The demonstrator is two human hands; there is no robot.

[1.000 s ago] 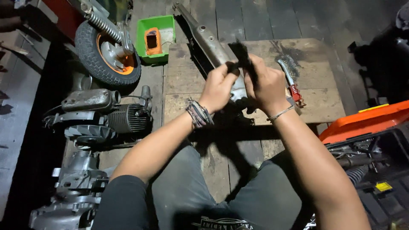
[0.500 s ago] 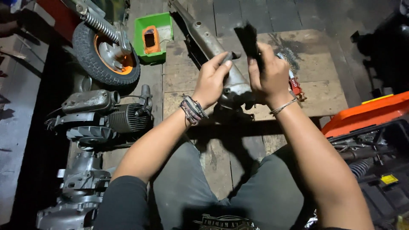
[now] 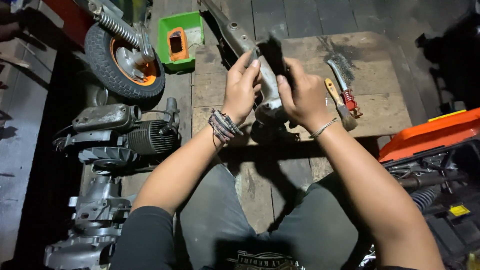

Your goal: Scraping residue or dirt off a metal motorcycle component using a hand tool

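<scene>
Head view, nearest first: the person's grey-clad knees fill the bottom edge, and both forearms reach forward over a low wooden table.

The right hand is closed around a dark, flat strip that sticks up past the fingers; it looks thin, light and pliable, probably an abrasive or a cloth, though its black surface shows no detail. The left hand has its fingers straight and apart, fingertips laid against the strip and against the long grey metal part beneath it, gripping nothing.

That metal part runs from under the hands away toward the top of the view. I judge it heavy, rigid and likely greasy, best held at its thicker near end, which the hands and shadow mostly hide; its far tip is cut off.

Just right of the hands lie a wooden-handled paintbrush and a wire brush. On the floor to the left sit an engine block, then a small wheel and a green tray.
</scene>
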